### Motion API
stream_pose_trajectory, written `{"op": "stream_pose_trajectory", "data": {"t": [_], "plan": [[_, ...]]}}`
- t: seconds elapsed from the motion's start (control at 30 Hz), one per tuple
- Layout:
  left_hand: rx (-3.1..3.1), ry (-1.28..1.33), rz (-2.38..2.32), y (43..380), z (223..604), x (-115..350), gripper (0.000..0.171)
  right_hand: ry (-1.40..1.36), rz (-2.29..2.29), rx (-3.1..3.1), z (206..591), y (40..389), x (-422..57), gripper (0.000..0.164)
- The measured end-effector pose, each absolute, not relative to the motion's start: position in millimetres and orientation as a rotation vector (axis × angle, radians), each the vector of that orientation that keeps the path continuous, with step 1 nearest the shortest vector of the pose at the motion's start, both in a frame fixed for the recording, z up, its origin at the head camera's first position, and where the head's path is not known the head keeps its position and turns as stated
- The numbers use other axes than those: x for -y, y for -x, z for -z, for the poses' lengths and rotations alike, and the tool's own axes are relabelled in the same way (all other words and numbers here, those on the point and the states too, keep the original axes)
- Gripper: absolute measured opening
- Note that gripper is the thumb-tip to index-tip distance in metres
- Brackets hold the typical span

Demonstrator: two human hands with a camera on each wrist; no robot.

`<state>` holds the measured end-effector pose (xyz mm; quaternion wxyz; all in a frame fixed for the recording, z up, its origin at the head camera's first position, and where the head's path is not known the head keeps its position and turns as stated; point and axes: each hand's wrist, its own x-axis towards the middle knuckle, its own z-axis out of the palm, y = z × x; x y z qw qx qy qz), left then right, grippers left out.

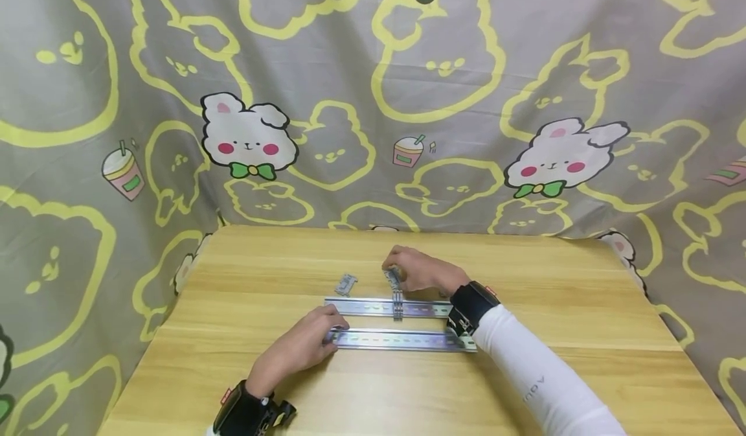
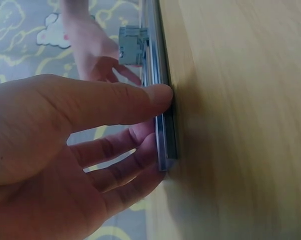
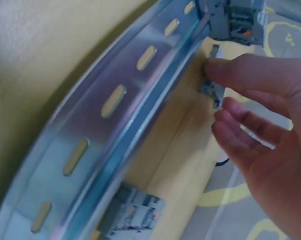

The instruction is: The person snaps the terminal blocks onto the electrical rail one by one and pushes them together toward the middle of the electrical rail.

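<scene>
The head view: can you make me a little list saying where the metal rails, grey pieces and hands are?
near rail: slotted metal, flat on the wooden table
far rail: behind the near one, roughly parallel
grey blocks: sitting across the far rail
loose grey piece: on the table behind the far rail, toward its left end
left hand: grips the near rail's left end
right hand: pinches another grey piece behind the far rail
</scene>
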<state>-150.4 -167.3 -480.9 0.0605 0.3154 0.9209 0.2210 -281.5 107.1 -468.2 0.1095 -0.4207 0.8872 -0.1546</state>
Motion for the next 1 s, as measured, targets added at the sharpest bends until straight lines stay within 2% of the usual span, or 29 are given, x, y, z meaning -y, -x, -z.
{"op": "stream_pose_trajectory", "data": {"t": [0.27,0.57,0.7,0.8,1.0], "plan": [[-2.771,-0.951,-0.686,151,481,165,0.032,1.281,0.508,-2.588,470,283,-110,0.046],[-2.757,-0.954,-0.686,153,483,165,0.033,1.154,0.562,-2.739,448,274,-142,0.053],[-2.769,-0.962,-0.679,154,483,167,0.033,1.037,0.633,-2.826,431,255,-167,0.059],[-2.781,-0.978,-0.675,154,482,169,0.032,0.982,0.709,-2.876,423,236,-187,0.057],[-2.778,-0.958,-0.672,154,482,170,0.033,0.965,0.900,-2.901,434,198,-223,0.048]]}}
